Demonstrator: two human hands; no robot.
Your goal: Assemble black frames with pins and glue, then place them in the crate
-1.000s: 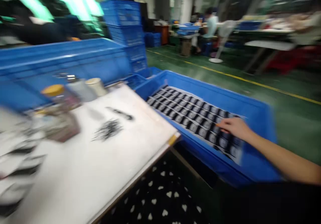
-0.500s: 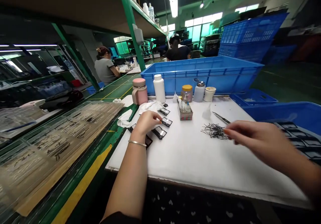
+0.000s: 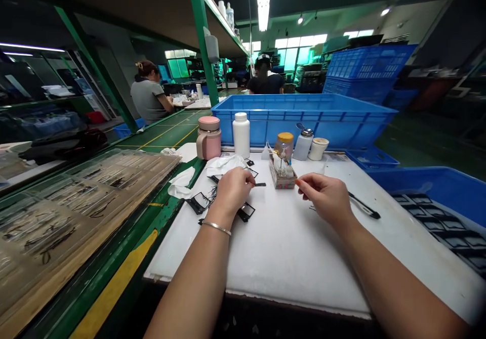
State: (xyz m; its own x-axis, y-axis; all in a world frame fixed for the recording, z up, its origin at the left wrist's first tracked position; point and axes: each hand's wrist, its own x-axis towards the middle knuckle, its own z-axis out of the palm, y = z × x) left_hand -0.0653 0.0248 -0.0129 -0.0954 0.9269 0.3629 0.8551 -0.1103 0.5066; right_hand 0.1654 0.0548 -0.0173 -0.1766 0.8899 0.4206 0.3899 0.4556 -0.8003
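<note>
The left hand (image 3: 235, 189) pinches the near end of a narrow dark strip (image 3: 260, 184) between thumb and forefinger, so the strip projects over the white tabletop (image 3: 273, 258), just short of the small patterned box (image 3: 284, 182). Holding only one end probably leaves the rest exposed for the other hand. The right hand (image 3: 326, 197) hovers across from it, near the box's right side, thumb and forefinger together at the tips; whether anything thin lies between them, I cannot tell.

Black-framed pieces with clear windows, such as the window frame (image 3: 198, 202) at far left, lie spread beside and partly behind the left wrist, presumably to keep them within that hand's reach. Fine black strands (image 3: 213, 193) lie among them. A slim black-handled tool (image 3: 366, 208) rests beyond the right wrist, likely put there to free the fingers. Bottles, the pink mug (image 3: 209, 139) and the yellow-lidded jar (image 3: 285, 141) line the back edge, seemingly leaving the front for handwork. At right, the blue bin (image 3: 455, 184) holds rows of similar dark-framed pieces.
</note>
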